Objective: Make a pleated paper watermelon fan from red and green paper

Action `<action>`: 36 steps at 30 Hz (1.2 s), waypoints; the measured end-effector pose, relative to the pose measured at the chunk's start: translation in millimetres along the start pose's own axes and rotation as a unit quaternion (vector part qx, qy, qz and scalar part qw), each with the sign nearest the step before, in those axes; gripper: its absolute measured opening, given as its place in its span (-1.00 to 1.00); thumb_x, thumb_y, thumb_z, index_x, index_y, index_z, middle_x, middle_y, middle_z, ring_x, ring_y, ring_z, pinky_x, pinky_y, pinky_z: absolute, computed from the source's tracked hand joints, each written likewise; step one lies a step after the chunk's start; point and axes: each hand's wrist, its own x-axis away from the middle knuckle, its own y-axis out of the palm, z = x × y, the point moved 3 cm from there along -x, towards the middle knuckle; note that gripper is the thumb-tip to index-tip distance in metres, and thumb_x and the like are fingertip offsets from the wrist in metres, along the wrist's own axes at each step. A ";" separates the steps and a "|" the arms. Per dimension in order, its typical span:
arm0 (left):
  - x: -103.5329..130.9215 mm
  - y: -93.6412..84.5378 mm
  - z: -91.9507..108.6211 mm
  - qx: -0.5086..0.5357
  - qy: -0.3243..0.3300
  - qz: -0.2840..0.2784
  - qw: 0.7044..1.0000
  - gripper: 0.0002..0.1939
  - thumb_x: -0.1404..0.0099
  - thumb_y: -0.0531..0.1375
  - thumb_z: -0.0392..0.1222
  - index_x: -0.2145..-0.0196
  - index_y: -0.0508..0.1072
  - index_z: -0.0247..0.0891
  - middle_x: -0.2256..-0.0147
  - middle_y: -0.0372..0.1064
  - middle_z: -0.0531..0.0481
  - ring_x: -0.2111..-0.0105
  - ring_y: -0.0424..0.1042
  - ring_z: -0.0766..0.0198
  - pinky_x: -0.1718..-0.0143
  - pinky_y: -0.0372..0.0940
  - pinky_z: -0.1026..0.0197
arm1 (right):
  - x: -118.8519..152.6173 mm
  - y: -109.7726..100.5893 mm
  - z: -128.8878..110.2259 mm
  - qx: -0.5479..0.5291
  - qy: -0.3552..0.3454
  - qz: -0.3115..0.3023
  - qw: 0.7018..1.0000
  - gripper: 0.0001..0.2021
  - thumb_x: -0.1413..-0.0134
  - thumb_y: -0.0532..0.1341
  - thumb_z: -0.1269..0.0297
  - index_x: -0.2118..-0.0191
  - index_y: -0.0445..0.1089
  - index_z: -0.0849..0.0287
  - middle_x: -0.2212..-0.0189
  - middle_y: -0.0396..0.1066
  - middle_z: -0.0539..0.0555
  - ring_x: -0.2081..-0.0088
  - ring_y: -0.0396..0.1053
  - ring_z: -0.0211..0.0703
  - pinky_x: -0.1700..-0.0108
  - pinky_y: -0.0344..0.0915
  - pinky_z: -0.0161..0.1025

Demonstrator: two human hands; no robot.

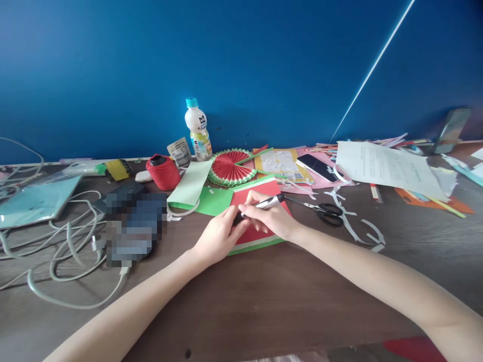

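Observation:
Both of my hands meet over a red paper sheet [264,190] with white and green borders, lying on the brown table. My right hand [272,217] is closed around a silver and black marker [268,202], which slants across it. At the marker's black lower end, my left hand [216,235] pinches with its fingers; whether that part is a cap is unclear. Green paper [212,201] lies to the left of the red sheet. Just behind is a pleated paper fan [231,170] in red with a green and white rim. Black-handled scissors [327,212] rest right of my right hand.
A drink bottle [198,131] stands against the blue wall, near a red roll [166,176]. White cables [70,241] tangle at left. To the right are white paper strips [349,229], a phone [319,167] and a printed sheet [388,168].

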 end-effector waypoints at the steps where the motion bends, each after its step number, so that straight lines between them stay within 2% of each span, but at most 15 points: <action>1: -0.4 -0.1 0.4 0.003 -0.018 -0.013 1.000 -0.78 -0.29 -0.06 -0.08 0.38 0.23 -0.25 0.46 0.29 0.05 0.49 0.25 0.34 0.44 0.14 0.30 | 0.8 1.4 3.1 -0.013 0.005 -0.002 1.000 -0.75 -0.05 0.12 0.11 0.48 0.15 0.15 0.77 0.17 -0.17 0.76 0.06 -0.43 0.72 0.00 -0.45; 3: -1.1 -0.9 2.6 0.018 -0.041 -0.037 0.998 -0.74 -0.29 -0.07 -0.05 0.43 0.24 -0.26 0.53 0.28 0.09 0.55 0.21 0.37 0.49 0.09 0.33 | 3.0 3.0 6.2 -0.032 0.012 -0.013 0.999 -0.74 -0.05 0.12 0.10 0.49 0.15 0.15 0.75 0.22 -0.15 0.76 0.13 -0.40 0.73 0.04 -0.44; 6: -2.2 -2.0 6.5 0.052 -0.039 -0.068 0.996 -0.68 -0.30 -0.08 -0.03 0.45 0.29 -0.29 0.51 0.34 0.07 0.53 0.24 0.38 0.46 0.10 0.35 | 7.9 2.0 5.1 -0.037 0.012 -0.023 0.999 -0.77 -0.07 0.10 0.14 0.48 0.17 0.16 0.72 0.29 -0.11 0.72 0.23 -0.35 0.70 0.12 -0.42; 11: -4.5 -4.9 -1.1 0.068 -0.049 -0.090 0.992 -0.62 -0.20 0.05 0.07 0.48 0.39 -0.33 0.53 0.37 0.05 0.50 0.29 0.33 0.45 0.11 0.34 | 18.3 -1.1 1.3 -0.011 0.002 -0.042 0.999 -0.83 -0.07 0.11 0.23 0.28 0.34 0.20 0.57 0.36 -0.04 0.57 0.35 -0.32 0.54 0.28 -0.37; 15: -9.3 -13.1 -16.5 0.011 -0.015 -0.074 0.997 -0.59 -0.11 0.10 0.17 0.44 0.33 -0.30 0.52 0.30 0.08 0.54 0.21 0.35 0.51 0.06 0.33 | 19.2 -8.7 8.8 -0.090 -0.040 0.009 0.995 -0.76 -0.12 0.05 0.21 0.17 0.34 0.19 0.52 0.38 0.00 0.50 0.39 -0.27 0.50 0.31 -0.33; 17: -11.6 -16.0 -24.9 -0.017 0.000 -0.069 0.997 -0.63 -0.14 0.09 0.14 0.46 0.26 -0.28 0.52 0.24 0.09 0.54 0.17 0.37 0.50 0.06 0.32 | 17.2 -13.5 18.0 -0.141 -0.028 0.014 0.990 -0.75 -0.13 0.04 0.19 0.18 0.34 0.19 0.48 0.41 0.04 0.45 0.41 -0.23 0.49 0.33 -0.31; 20: -13.3 -14.6 -32.3 -0.069 0.024 -0.074 0.995 -0.76 -0.19 0.08 -0.02 0.44 0.24 -0.26 0.48 0.23 0.08 0.49 0.20 0.35 0.45 0.10 0.31 | 15.0 -20.4 30.7 -0.164 0.031 -0.030 0.986 -0.74 -0.10 0.06 0.18 0.17 0.32 0.21 0.44 0.43 0.08 0.36 0.43 -0.17 0.38 0.38 -0.22; 22: -13.5 -9.7 -31.7 -0.102 0.051 -0.086 0.990 -0.79 -0.19 0.10 -0.05 0.41 0.25 -0.26 0.45 0.25 0.05 0.43 0.23 0.31 0.40 0.13 0.29 | 14.8 -26.7 33.0 -0.140 0.050 -0.038 0.988 -0.76 -0.09 0.08 0.16 0.23 0.32 0.22 0.48 0.42 0.06 0.39 0.42 -0.18 0.38 0.37 -0.23; 24: -13.8 -3.6 -28.5 -0.138 0.075 -0.087 0.984 -0.77 -0.18 0.12 -0.03 0.40 0.25 -0.26 0.44 0.28 0.03 0.39 0.23 0.26 0.36 0.14 0.26 | 14.7 -32.8 29.5 -0.082 0.044 -0.012 0.996 -0.81 -0.04 0.14 0.17 0.35 0.30 0.22 0.60 0.34 -0.02 0.50 0.37 -0.26 0.48 0.28 -0.33; 26: -14.5 2.2 -25.0 -0.168 0.086 -0.081 0.979 -0.78 -0.19 0.11 -0.03 0.39 0.25 -0.26 0.43 0.30 0.02 0.38 0.23 0.24 0.33 0.14 0.23 | 14.8 -34.6 21.9 -0.021 0.027 0.026 0.999 -0.81 0.01 0.20 0.21 0.47 0.23 0.20 0.72 0.21 -0.12 0.63 0.23 -0.37 0.58 0.12 -0.40; 28: -15.3 6.7 -22.9 -0.180 0.087 -0.074 0.977 -0.80 -0.21 0.09 -0.05 0.40 0.25 -0.26 0.42 0.32 0.01 0.37 0.22 0.23 0.32 0.14 0.21 | 14.9 -28.6 14.3 0.010 0.021 0.032 0.999 -0.81 0.01 0.19 0.23 0.49 0.20 0.19 0.76 0.14 -0.16 0.70 0.10 -0.42 0.61 0.04 -0.41; 30: -15.9 9.0 -22.3 -0.182 0.086 -0.068 0.977 -0.82 -0.20 0.09 -0.09 0.41 0.25 -0.25 0.42 0.32 0.01 0.38 0.21 0.23 0.32 0.13 0.21 | 15.3 -15.4 10.3 0.007 0.036 -0.021 0.999 -0.87 -0.06 0.12 0.22 0.36 0.26 0.18 0.70 0.23 -0.12 0.66 0.19 -0.37 0.58 0.08 -0.39; 32: -16.2 9.4 -22.7 -0.181 0.084 -0.065 0.978 -0.86 -0.18 0.10 -0.14 0.43 0.24 -0.25 0.43 0.31 0.02 0.39 0.20 0.23 0.33 0.13 0.22 | 15.6 -4.1 8.8 0.013 0.024 -0.052 0.998 -0.87 -0.03 0.14 0.23 0.38 0.26 0.19 0.62 0.30 -0.08 0.59 0.24 -0.35 0.55 0.11 -0.38; 36: -16.7 8.5 -24.1 -0.168 0.074 -0.068 0.981 -0.86 -0.15 0.12 -0.17 0.47 0.21 -0.25 0.46 0.30 0.04 0.42 0.18 0.25 0.37 0.11 0.23 | 13.8 1.8 16.1 0.069 0.000 -0.029 0.997 -0.81 0.08 0.23 0.27 0.51 0.19 0.20 0.67 0.16 -0.14 0.63 0.07 -0.42 0.58 0.00 -0.40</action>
